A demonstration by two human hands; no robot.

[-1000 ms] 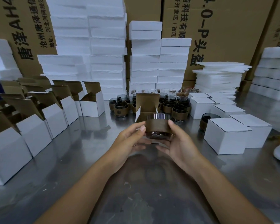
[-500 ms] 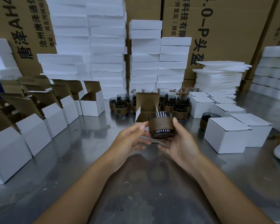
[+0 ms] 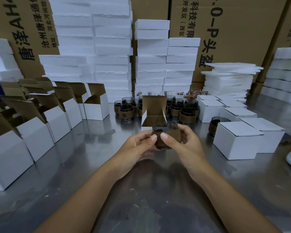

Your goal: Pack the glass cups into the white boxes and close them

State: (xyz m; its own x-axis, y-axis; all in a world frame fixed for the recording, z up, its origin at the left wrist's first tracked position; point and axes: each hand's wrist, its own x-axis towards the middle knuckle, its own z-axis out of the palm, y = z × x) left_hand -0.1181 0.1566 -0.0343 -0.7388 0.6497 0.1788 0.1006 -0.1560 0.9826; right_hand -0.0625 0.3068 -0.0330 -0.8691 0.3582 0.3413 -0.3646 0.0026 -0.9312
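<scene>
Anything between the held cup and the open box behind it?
Nothing visible. The left hand and right hand hold the smoky glass cup with a brown sleeve just in front of the open white cardboard box; its lid flap stands upright, the mouth unblocked.

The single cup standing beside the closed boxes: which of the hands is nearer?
Right. The right hand sits left of the single cup, nearer the camera; the left hand is farther left, beyond the right hand.

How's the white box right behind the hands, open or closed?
Open. The white box has its lid flap standing straight up, and its brown inside shows.
</scene>
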